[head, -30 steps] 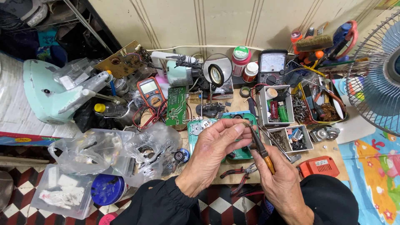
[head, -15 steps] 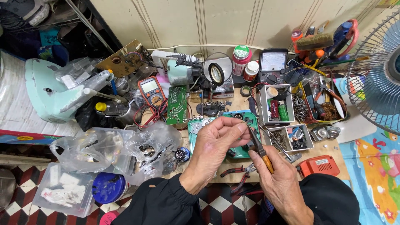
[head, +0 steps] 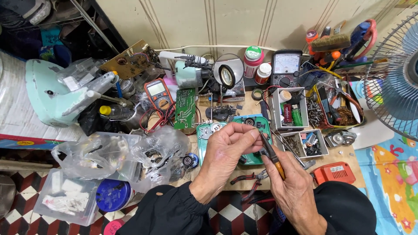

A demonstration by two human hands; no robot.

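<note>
**Two hands, one slim tool, over a crowded bench**

The left hand [head: 226,150] curls with thumb and fingertips pinched together, seemingly on something too small to make out. The right hand [head: 292,187] grips a slim orange-handled tool with a dark metal shaft [head: 271,152], its tip meeting the left fingertips. Both hover just above the green plastic tray [head: 254,157], partly hidden beneath them. Left of the tray lie crumpled clear plastic bags [head: 126,154]; right of it, a small red box [head: 334,172]; beyond it, a green circuit board [head: 186,109].
</note>
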